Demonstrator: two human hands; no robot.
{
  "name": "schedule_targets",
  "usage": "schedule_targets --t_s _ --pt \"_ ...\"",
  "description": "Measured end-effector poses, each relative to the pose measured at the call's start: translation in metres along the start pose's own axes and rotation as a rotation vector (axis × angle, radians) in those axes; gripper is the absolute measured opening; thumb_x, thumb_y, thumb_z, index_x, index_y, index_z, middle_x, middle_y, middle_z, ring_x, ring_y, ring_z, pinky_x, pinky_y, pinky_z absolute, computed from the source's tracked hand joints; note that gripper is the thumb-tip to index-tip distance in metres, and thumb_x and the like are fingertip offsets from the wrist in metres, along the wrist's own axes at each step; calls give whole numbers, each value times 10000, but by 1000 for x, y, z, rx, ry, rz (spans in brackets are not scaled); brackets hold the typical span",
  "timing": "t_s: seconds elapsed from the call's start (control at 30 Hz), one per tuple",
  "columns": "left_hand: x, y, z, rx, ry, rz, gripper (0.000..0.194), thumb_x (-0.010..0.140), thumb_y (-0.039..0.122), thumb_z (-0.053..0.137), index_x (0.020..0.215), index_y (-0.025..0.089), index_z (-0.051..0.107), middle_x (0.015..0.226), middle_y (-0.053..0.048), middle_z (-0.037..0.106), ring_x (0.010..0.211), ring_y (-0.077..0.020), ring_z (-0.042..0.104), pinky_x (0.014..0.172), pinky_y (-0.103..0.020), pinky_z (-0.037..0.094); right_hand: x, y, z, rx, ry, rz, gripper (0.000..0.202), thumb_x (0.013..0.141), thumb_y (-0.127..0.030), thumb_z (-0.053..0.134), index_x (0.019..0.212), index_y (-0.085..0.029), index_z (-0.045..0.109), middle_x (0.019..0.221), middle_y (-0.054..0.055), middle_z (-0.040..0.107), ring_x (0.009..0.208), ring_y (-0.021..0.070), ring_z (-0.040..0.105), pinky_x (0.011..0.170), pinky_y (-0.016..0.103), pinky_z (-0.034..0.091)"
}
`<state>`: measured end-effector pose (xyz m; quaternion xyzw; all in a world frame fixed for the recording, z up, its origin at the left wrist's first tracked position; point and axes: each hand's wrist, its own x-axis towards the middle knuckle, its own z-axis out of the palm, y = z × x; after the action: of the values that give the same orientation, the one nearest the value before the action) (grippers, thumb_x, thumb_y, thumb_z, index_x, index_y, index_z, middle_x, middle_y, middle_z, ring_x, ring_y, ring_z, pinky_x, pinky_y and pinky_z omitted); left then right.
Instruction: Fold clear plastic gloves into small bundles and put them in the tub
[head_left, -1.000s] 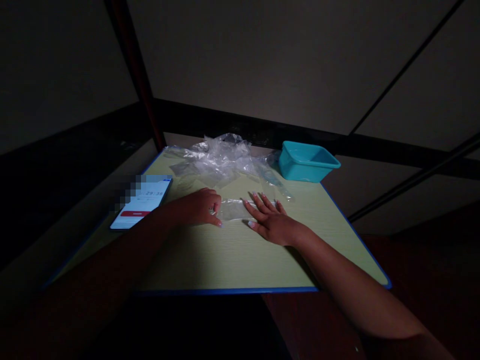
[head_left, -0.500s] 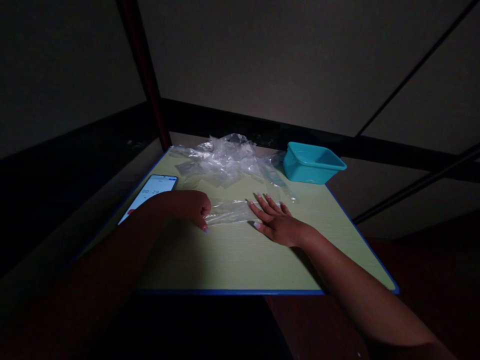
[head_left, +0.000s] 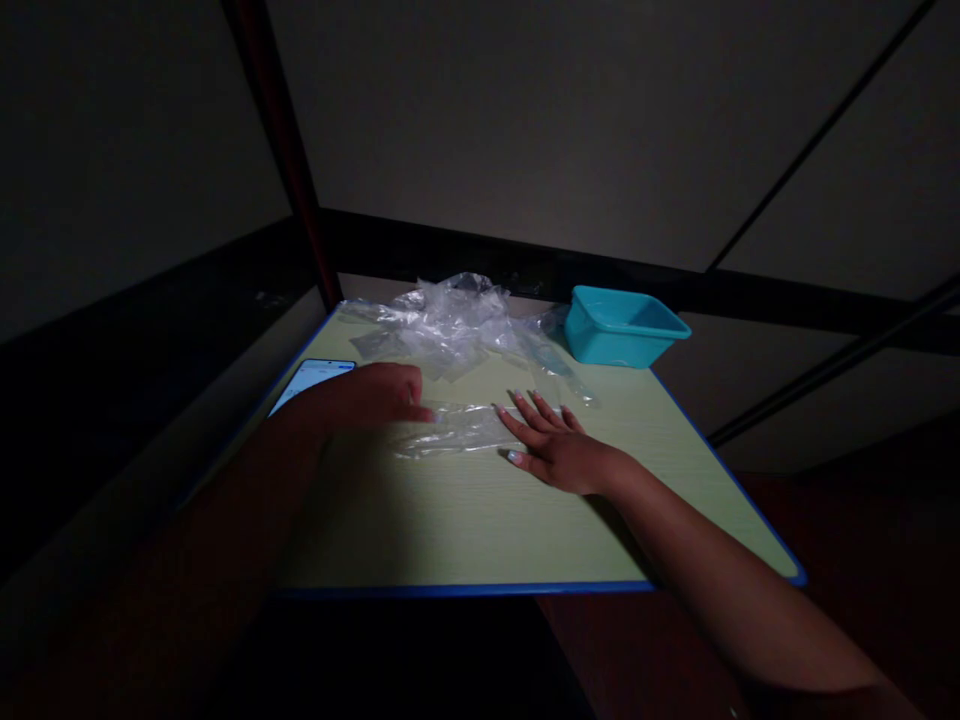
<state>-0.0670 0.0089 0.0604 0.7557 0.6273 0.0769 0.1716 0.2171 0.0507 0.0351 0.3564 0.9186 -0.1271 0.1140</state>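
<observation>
A clear plastic bag lies stretched flat across the middle of the table. My right hand rests on its right end, palm down with the fingers spread. Over the bag's upper left part is my left hand, its fingers curled into a fist and the thumb stuck out to the right. The thumb tip is at the bag's upper edge; whether it touches the plastic I cannot tell. Nothing shows inside the curled fingers. Beyond both hands, a heap of crumpled clear plastic bags spreads along the back of the table.
A turquoise plastic bin stands at the back right corner of the table. At the left edge lies a phone with a lit screen, partly covered by my left forearm. The pale table has a blue rim, and a wall rises behind it.
My left hand has lifted from the bag's lower left end and moved up and away from me, uncovering that end. My right hand has stayed in place. More of the phone is covered.
</observation>
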Motion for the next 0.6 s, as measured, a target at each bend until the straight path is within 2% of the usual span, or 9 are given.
schedule_targets --t_s 0.07,0.1,0.13,0.2,0.27,0.33,0.4,0.47,0.6 --pt "5 11 9 42 382 14 482 782 544 541 1051 145 560 1118 -115 592 1045 -274 531 880 -396 423 0 0 0 9 5 -8 666 922 -576 294 1487 -323 48 1539 34 -94 1394 331 -104 1066 643 76" --pt "7 18 16 87 482 25 531 800 537 528 1153 140 527 1243 -143 534 1164 -299 468 970 -443 367 0 0 0 12 8 -10 667 920 -578 296 1487 -324 52 1539 38 -91 1394 336 -99 1063 646 77" --pt "8 26 23 127 518 60 570 822 521 514 1244 139 479 1358 -159 450 1270 -311 380 1043 -472 288 0 0 0 12 10 -9 668 920 -579 296 1486 -323 53 1539 39 -91 1394 337 -99 1063 647 78" --pt "7 43 40 178 447 161 637 866 503 468 1383 150 347 1495 -155 286 1391 -300 208 1113 -499 146 0 0 0 9 7 -6 672 919 -582 295 1486 -320 51 1537 40 -101 1393 332 -109 1064 644 78" --pt "4 57 54 218 276 278 708 885 549 409 1451 161 234 1543 -136 177 1425 -286 103 1127 -502 92 1 0 0 10 0 -5 678 917 -587 292 1487 -309 51 1535 43 -107 1393 323 -119 1068 638 70" --pt "1 66 65 231 125 318 763 891 599 334 1481 155 140 1556 -125 86 1433 -265 39 1131 -497 79 1 1 1 17 -10 -7 690 913 -597 287 1489 -291 62 1534 49 -107 1393 316 -123 1074 628 59" --pt "-2 70 71 219 -12 306 813 886 636 283 1488 130 77 1550 -132 15 1434 -253 3 1128 -501 89 1 1 1 20 -23 -6 704 909 -609 280 1491 -272 72 1533 51 -109 1393 309 -129 1082 614 46" --pt "-5 70 74 212 -93 260 830 876 660 268 1491 145 54 1543 -125 -25 1431 -266 -26 1118 -535 82 1 1 1 24 -33 0 712 904 -618 279 1491 -273 70 1531 44 -122 1392 304 -138 1086 606 42" --pt "-11 65 71 206 -137 162 784 866 670 284 1491 250 64 1540 -88 -39 1422 -315 -40 1078 -628 57 0 0 -1 25 -42 -1 703 901 -623 282 1486 -316 44 1530 24 -138 1391 303 -138 1085 605 46"
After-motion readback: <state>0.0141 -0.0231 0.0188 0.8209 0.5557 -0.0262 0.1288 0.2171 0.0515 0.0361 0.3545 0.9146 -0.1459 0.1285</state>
